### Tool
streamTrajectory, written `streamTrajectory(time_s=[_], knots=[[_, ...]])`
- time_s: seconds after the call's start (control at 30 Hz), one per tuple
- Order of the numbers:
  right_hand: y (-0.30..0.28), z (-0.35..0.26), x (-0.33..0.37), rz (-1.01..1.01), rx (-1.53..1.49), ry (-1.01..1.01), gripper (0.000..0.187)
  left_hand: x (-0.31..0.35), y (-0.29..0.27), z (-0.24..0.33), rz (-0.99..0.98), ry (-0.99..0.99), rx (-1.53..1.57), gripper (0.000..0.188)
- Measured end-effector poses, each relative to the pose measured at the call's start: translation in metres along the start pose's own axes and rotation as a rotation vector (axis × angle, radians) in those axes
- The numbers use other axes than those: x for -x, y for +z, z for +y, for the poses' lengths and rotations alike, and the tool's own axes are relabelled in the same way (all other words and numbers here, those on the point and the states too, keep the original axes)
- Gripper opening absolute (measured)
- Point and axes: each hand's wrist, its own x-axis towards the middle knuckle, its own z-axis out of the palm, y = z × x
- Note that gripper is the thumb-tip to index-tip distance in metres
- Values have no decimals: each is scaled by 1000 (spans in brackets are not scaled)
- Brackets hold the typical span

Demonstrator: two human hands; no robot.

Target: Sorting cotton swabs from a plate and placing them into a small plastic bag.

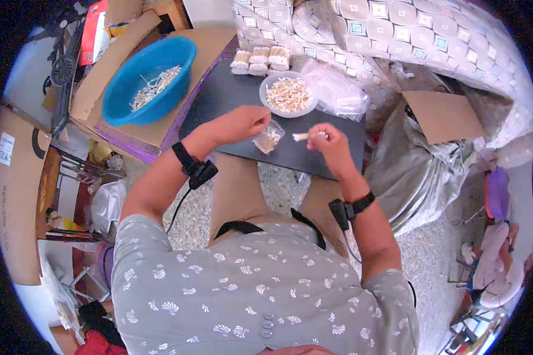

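The small clear plastic bag [269,140] hangs just above the black tabletop [231,94], part-filled with short pale sticks. It looks light, thin and limp, likely slippery, so the upper edge by the mouth seems the sound place to pinch it; squeezed lower, the sticks would probably shift or spill. The left hand [243,123] grasps that top edge between its fingertips. The right hand [327,141] is closed around a small bundle of sticks [302,136], whose ends poke out toward the bag. These sticks appear stiff, thin and light, easily scattered, best gripped together around the middle. Just beyond the hands stands a white bowl [288,94] heaped with the same sticks; filled packets [260,60] lie behind it and loose clear bags [337,89] to its right. A blue basin [148,80] holding more sticks sits well to the left.
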Motion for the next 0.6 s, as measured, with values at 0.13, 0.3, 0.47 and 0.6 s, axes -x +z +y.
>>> streamTrajectory(time_s=[0.13, 0.3, 0.47, 0.6], knots=[[3, -23, -14, -14, 47, -86, 11, -10, 17, 7, -22, 20, 20, 14], [12, -22, -29, -94, 231, -176, 13, -16, 25, 11, -9, 86, -8, 12], [15, -16, -36, -70, 381, -253, 12, -17, 24, 10, 64, 141, 5, 11], [15, -14, -39, -88, 352, -211, 13, -19, 28, 9, 122, 148, 22, 8]])
